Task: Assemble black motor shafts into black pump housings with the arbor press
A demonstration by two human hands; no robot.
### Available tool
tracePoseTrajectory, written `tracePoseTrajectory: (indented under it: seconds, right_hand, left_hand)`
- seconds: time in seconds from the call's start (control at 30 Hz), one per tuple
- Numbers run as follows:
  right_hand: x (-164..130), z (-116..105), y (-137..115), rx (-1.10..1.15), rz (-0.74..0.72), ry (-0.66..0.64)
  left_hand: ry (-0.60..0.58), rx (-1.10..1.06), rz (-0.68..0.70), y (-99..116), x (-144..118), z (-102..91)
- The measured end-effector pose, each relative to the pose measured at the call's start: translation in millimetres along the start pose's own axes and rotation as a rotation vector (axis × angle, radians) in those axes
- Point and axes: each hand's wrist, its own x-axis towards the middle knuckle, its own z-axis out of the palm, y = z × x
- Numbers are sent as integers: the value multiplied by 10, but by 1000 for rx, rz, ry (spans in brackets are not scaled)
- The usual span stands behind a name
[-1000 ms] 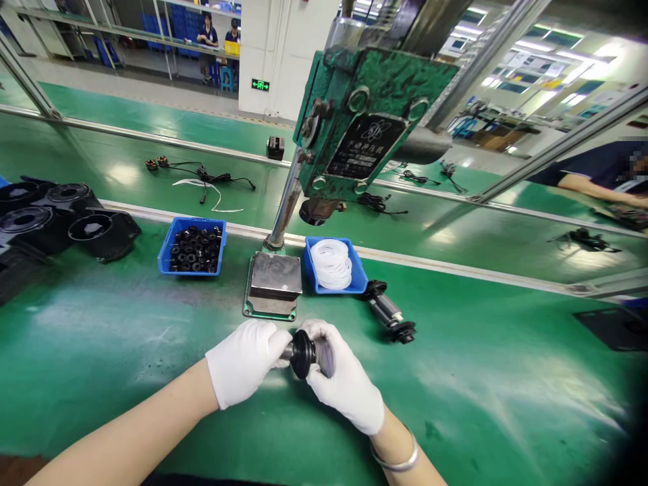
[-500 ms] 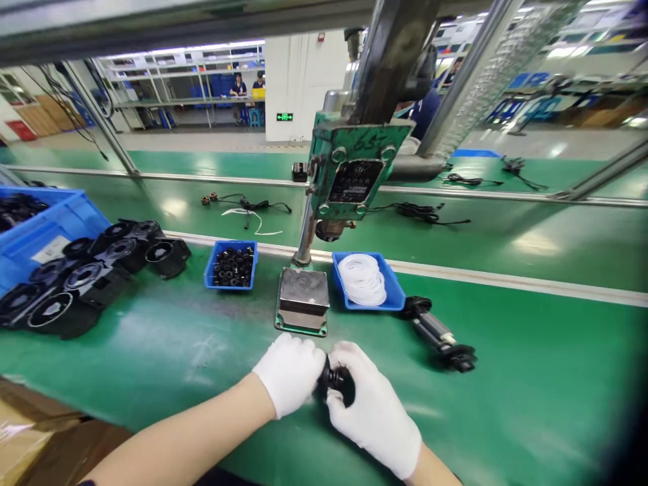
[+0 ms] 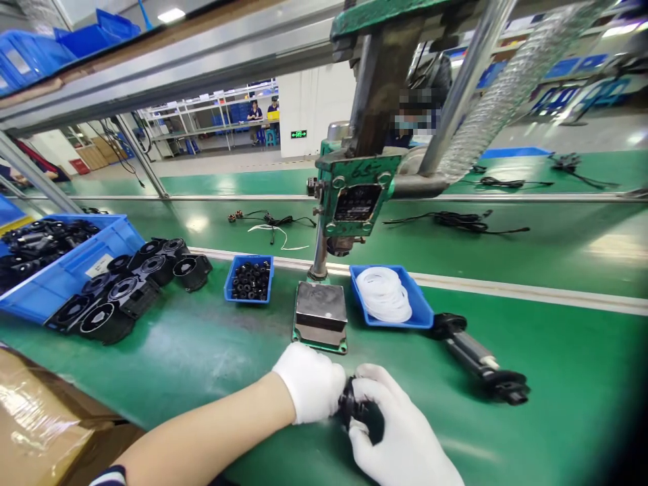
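Observation:
A small black round part (image 3: 348,403) is held between my two white-gloved hands, low over the green bench. My left hand (image 3: 312,383) is closed, its knuckles up, against the part's left side; its fingertips are hidden. My right hand (image 3: 399,425) pinches the part from the right, thumb below and fingers above. Just beyond the hands is the metal block (image 3: 320,304) at the base of a green press (image 3: 357,196). To the right of it lies a dark cylindrical assembly (image 3: 473,354) with black round ends.
A blue tray (image 3: 424,312) holds white rings (image 3: 385,295). A smaller blue tray (image 3: 227,283) holds black rings (image 3: 252,280). Black housings (image 3: 124,290) stand left, beside a large blue bin (image 3: 126,229). Cables (image 3: 455,221) lie behind the rail. A cardboard box (image 3: 45,418) is lower left.
The view has shifted, so the bench things sit lower and mostly farther right. Both hands keep their hold on the black part, with little change in pose.

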Motion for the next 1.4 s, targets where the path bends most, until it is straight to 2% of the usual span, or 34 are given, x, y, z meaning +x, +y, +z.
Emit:
tracePoseTrajectory:
  seconds: [0.1, 0.2, 0.27, 0.33, 0.4, 0.57, 0.67, 0.77, 0.83, 0.9, 0.93, 0.97, 1.03, 1.1, 1.23, 1.33, 1.4]
  right_hand:
    - [5, -67, 116, 127, 61, 101]
    - [41, -155, 275, 393, 273, 251]
    - [69, -177, 322, 612, 417, 268]
    - [92, -160, 303, 803, 508, 204]
    - [110, -125, 248, 905, 541, 151]
    - [141, -92, 177, 905, 539, 144]
    - [150, -112, 181, 940, 531, 146]
    - [154, -120, 189, 972, 528, 142]
    - [154, -115, 197, 976, 524, 143]
    - [153, -103, 202, 972, 509, 149]
    - [153, -95, 201, 968, 494, 155]
    - [152, -87, 197, 962, 475, 165]
    - [152, -69, 180, 946, 429, 195]
    - [154, -51, 158, 925, 385, 223]
    - [164, -32, 128, 875, 344, 242]
    - [162, -46, 123, 819, 333, 270]
    - [147, -64, 119, 751, 331, 276]
  left_hand:
    - [96, 46, -146, -308, -163, -90]
    - [249, 112, -434, -771, -362, -210]
    - [331, 116, -557, -1054, -437, -284]
    - [363, 72, -566, -1258, -434, -327]
    - [344, -6, -513, -1389, -374, -331]
    - [250, -211, -439, -1607, -223, -302]
    - [255, -313, -432, -1698, -215, -331]
    - [338, -415, -451, -1645, -294, -358]
    - [406, -485, -457, -1484, -381, -333]
    - [481, -663, -404, -1229, -455, -252]
    - [509, -819, -350, -1080, -474, -193]
    - [541, -1092, -272, -928, -478, -126]
    - [508, -1589, -154, -645, -439, 11]
    - [438, -1850, -117, -430, -356, 124]
    - [383, -1913, -147, -220, -195, 221]
    - [377, -1905, -181, -184, -158, 202]
    - [406, -1815, -207, -191, -167, 166]
